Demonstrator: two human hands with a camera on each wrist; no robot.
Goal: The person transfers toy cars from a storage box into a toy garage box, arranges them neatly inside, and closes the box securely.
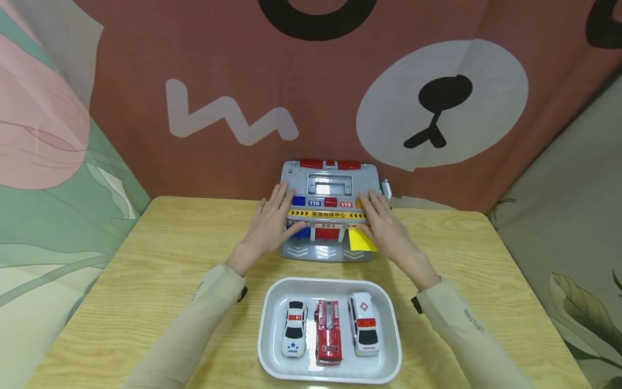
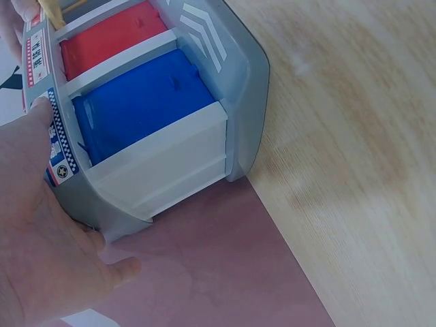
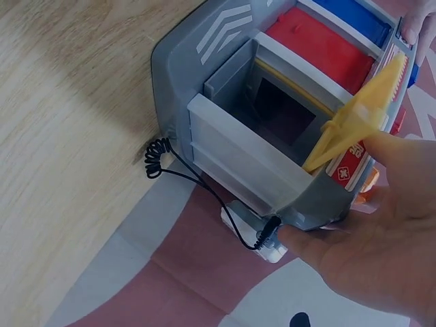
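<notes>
A grey toy emergency station [image 1: 330,183] stands at the back of the table, with red and blue shutters [image 2: 143,102] on its front. My left hand [image 1: 269,216] rests against its left side, fingers extended and thumb on the front sign. On the opposite side lies my right hand [image 1: 389,229], fingers also extended, its thumb close by the raised yellow door [image 3: 361,116]. Under that door an open bay [image 3: 279,109] shows. Beside the right fingers hangs a white handset [image 3: 255,231] on a coiled black cord [image 3: 158,157].
In front of the station sits a white tray [image 1: 330,377] holding a toy police car [image 1: 294,329], a red fire truck [image 1: 329,335] and a toy ambulance [image 1: 364,324]. A printed brown cloth [image 1: 233,48] hangs right behind the wooden table [image 1: 194,237].
</notes>
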